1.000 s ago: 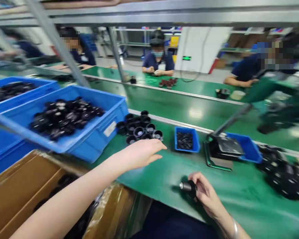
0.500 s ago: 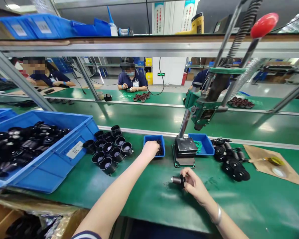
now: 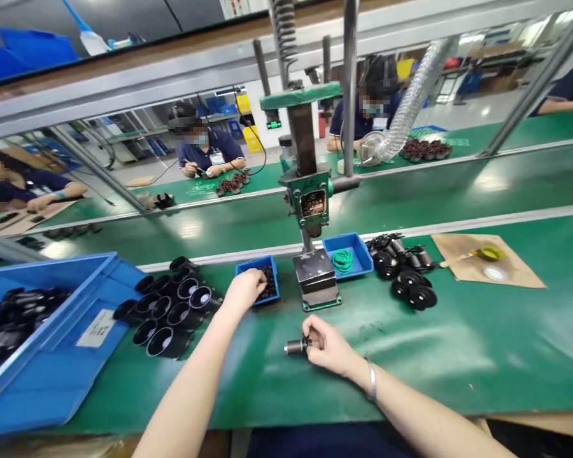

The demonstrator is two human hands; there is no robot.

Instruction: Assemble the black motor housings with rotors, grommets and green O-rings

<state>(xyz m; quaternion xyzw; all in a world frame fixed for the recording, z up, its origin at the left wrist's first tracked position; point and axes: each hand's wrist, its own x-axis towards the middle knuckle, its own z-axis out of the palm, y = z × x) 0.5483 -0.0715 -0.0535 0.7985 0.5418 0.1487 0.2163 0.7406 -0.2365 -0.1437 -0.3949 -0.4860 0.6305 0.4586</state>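
Note:
My left hand [image 3: 242, 294] reaches into a small blue bin [image 3: 258, 262] of small black parts [image 3: 270, 284]. Its fingers are bent together among the parts, and whatever they pinch is hidden. Above the green bench, my right hand [image 3: 329, 348] grips a small motor [image 3: 295, 347] by its black flanged end. The motor lies sideways, its dark cylinder and silvery tip pointing left. Just behind the right hand is the block-shaped base [image 3: 315, 270] of a hand press [image 3: 310, 197].
Black cups [image 3: 161, 308] stand grouped left, beside a large blue crate [image 3: 100, 356]. Behind the press base, a blue tray [image 3: 370, 257] holds green rings [image 3: 342, 261]. Motors with black discs [image 3: 413, 289] lie right, near cardboard [image 3: 516, 270] with a yellow dish [image 3: 491, 253]. Co-workers sit opposite.
The view has swung right and tilted, so the bench things appear farther left. My left hand stays in the small bin, fingers shifted slightly. My right hand still holds the motor.

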